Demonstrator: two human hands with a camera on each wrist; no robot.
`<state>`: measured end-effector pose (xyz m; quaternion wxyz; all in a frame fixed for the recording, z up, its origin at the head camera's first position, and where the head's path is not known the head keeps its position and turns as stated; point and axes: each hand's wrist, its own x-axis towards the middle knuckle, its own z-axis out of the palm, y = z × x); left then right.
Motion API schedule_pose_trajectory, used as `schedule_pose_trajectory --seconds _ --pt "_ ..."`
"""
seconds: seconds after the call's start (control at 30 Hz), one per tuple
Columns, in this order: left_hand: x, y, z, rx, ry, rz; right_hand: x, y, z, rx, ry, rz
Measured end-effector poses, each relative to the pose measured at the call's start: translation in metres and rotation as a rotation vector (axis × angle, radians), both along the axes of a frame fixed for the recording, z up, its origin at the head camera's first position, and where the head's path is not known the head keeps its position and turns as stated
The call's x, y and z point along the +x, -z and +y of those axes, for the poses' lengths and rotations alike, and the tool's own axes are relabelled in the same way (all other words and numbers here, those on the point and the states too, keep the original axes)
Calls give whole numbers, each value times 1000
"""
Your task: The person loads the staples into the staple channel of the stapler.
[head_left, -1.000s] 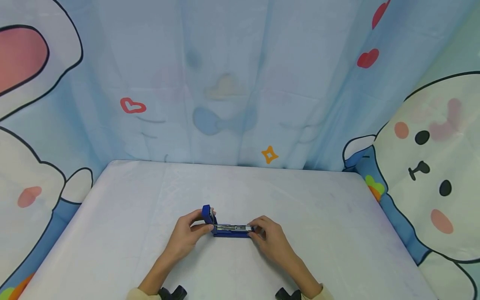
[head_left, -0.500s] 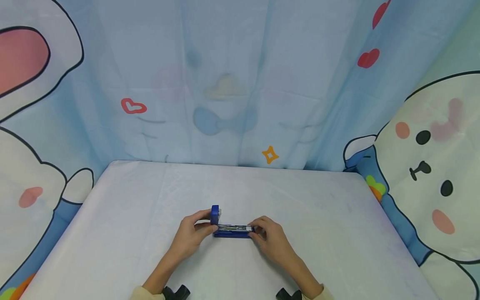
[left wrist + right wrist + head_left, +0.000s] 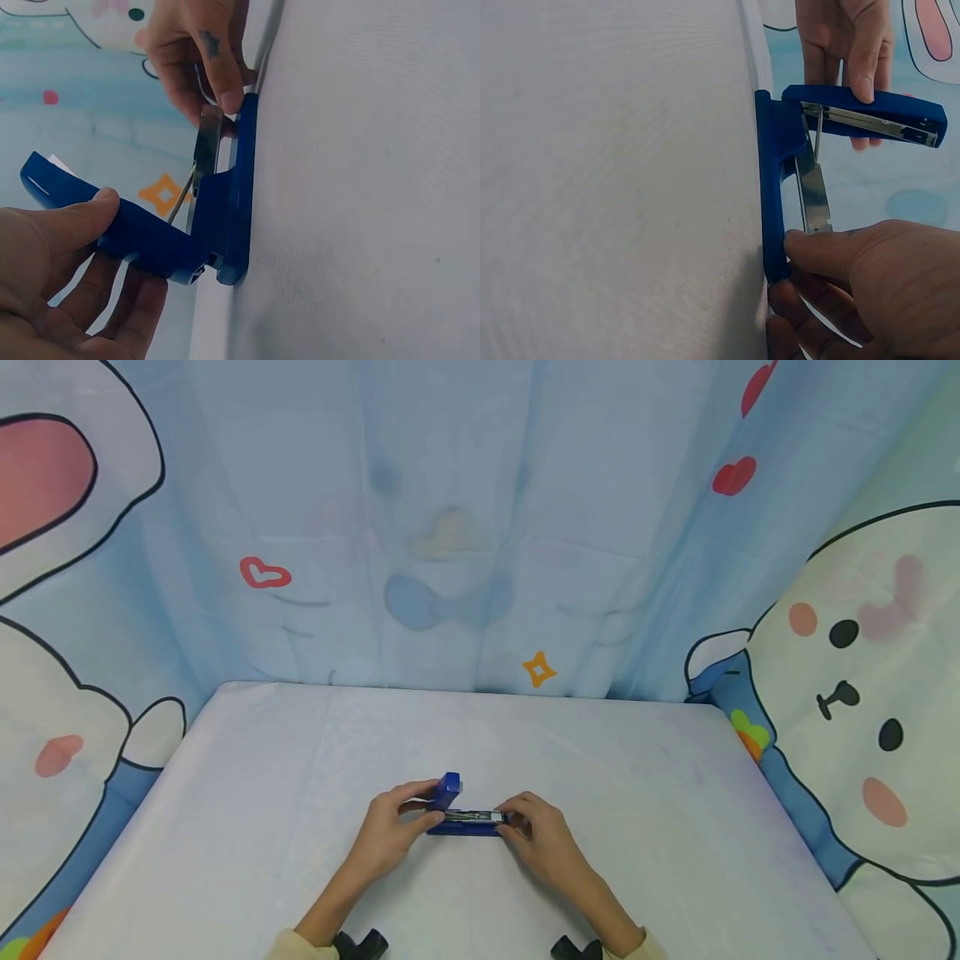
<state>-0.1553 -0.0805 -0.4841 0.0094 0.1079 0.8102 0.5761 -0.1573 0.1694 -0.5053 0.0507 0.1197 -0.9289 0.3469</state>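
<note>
A blue stapler (image 3: 465, 829) rests on the white table with its top cover (image 3: 142, 232) raised from the base. Its metal staple channel (image 3: 812, 187) lies exposed, and a thin rod links it to the cover. My left hand (image 3: 390, 831) pinches the raised cover between thumb and fingers, near the hinge end. At the other end, my right hand (image 3: 543, 839) grips the front of the base (image 3: 772, 187), thumb on one side and fingers on the other. Whether staples lie in the channel is too small to tell.
The white-covered table (image 3: 465, 743) spreads around the stapler. Behind it hangs a blue curtain (image 3: 450, 527) with cartoon figures, hearts and a star. A black wrist mount (image 3: 362, 946) sits at the left cuff, another wrist mount (image 3: 576, 948) at the right.
The stapler's cover has swung rightward and down toward the base, from upright to leaning over the channel. My left hand has moved right with it; the right hand has stayed in place.
</note>
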Motion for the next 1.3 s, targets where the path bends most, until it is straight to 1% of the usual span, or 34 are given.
schedule_pose_trajectory --seconds 0.2,0.53,0.9,1.17,1.3 --pt "0 0 2 -28 -13 16 1 -1 1 -12 -7 0" --pt "1 -1 6 -62 -32 24 1 -1 1 -6 -36 48" --pt "0 1 8 -94 -12 40 1 -2 1 -13 -37 27" --pt "-1 3 10 -131 0 69 1 -2 2 -15 -47 35" --pt "-1 3 11 -129 -2 69 1 -2 2 -13 -52 40"
